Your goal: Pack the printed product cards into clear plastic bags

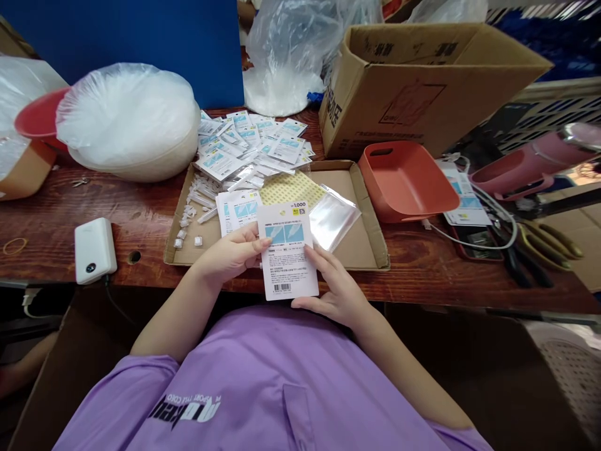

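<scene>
Printed card [287, 250] between both hands — left [230, 254], right [339, 289].

- We cannot read the small print on the card [287, 250]; it is too fine.
- The right hand [339, 289] hides the card's lower right edge.
- The frame's right edge cuts off the pink bottle [535, 164].

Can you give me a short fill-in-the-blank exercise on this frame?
1. Both hands hold a white printed ____ with a barcode.
2. The left hand and right hand are above a shallow ____ tray.
3. The empty bin right of the tray is ____ in colour.
4. The white power bank lies to the person's ____.

Missing words: card; cardboard; orange-red; left
</scene>
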The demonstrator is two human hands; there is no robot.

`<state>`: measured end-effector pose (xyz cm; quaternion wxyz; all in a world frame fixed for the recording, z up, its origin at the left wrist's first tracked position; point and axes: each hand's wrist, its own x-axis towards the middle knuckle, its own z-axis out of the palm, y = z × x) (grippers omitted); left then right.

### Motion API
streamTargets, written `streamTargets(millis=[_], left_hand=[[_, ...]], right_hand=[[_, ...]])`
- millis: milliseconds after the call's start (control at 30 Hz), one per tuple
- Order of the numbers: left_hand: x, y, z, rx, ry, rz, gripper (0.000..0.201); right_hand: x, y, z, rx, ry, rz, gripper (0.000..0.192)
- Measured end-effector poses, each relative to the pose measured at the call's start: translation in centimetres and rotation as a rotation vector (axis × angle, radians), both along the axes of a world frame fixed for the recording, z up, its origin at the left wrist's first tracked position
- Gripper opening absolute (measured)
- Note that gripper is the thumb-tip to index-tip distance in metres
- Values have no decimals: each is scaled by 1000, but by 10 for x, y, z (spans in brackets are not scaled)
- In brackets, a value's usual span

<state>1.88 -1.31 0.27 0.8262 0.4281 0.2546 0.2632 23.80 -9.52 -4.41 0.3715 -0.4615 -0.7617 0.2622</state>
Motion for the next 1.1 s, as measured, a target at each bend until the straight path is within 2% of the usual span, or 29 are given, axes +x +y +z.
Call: streamTargets(millis=[200,367,533,633,733,833,900,1000,1100], left_hand=[[-8,-4,1,-7,-78,-62,42],[-17,-6,-3,-104,-140,-50,47],[-9,-4,-1,16,-34,-5,59],[1,-5,0,88,40,38,49],[8,-10,-4,155,50,26,40],[9,-17,-11,155,8,-50,40],[7,-20,-15,147,-8,-68,43],[2,-20,-19,182,8,-1,48],[-5,-13,-18,245,66,122,57]], right_hand=[[-11,2,5,17,38,-182,92],[-19,1,8,32,84,-177,85],[-26,0,6,38,80,-235,80],[-30,-2,3,28,103,-273,70],[-33,2,1,-65,202,-396,65],[-32,13,1,-149,316,-474,75],[-29,24,4,-178,337,-453,80],[-29,42,10,-153,249,-392,66],[-37,73,19,5,110,-367,52]])
